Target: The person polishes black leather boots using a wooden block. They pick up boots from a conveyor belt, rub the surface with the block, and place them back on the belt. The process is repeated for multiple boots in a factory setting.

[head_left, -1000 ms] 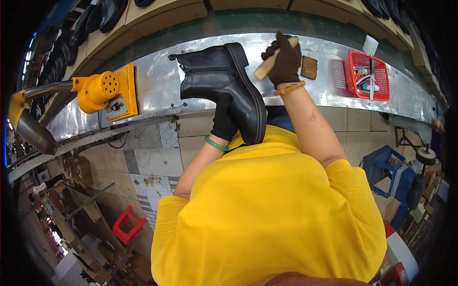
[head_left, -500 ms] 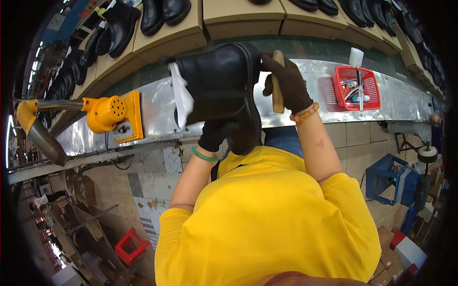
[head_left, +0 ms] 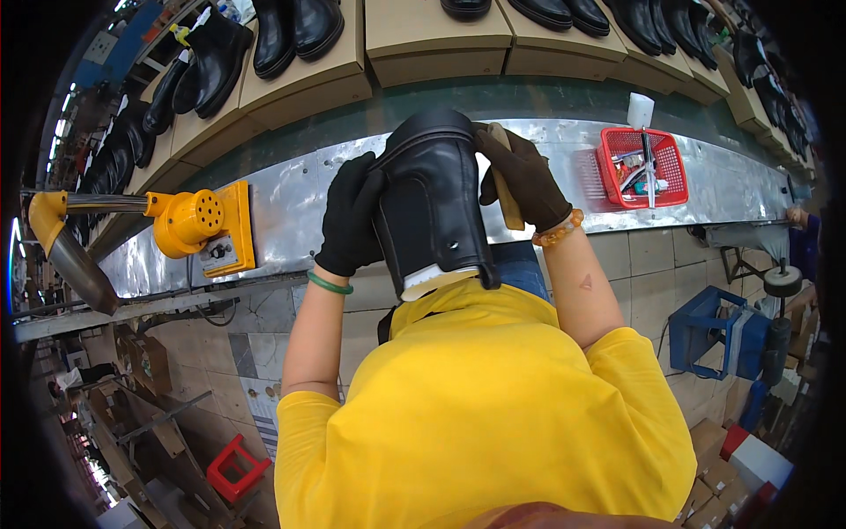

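The black boot [head_left: 432,198] is between the two hands, its sole end away from the wearer and its shaft opening turned toward the yellow shirt [head_left: 485,397], where a white insert [head_left: 423,282] shows. The left hand [head_left: 350,216], in a black glove, is curled against the boot's left side; the right hand [head_left: 526,181], in a brown glove, pinches a tan stick [head_left: 508,210] between thumb and fingers, right beside the boot's right side. Whether the stick itself touches the leather, I cannot tell. For good work here, the left hand does best with a broad, firm hold that stops the boot twisting without denting the soft shaft. The right hand should guide the stick with light, even pressure, its flat rather than a corner toward the leather, since a hard edge could scuff the glossy surface. The beaded bracelet [head_left: 560,229] on the right wrist is worth watching too: it could scrape the shaft. Resting the boot on the counter [head_left: 291,198] just beyond the hands would probably add steadiness.
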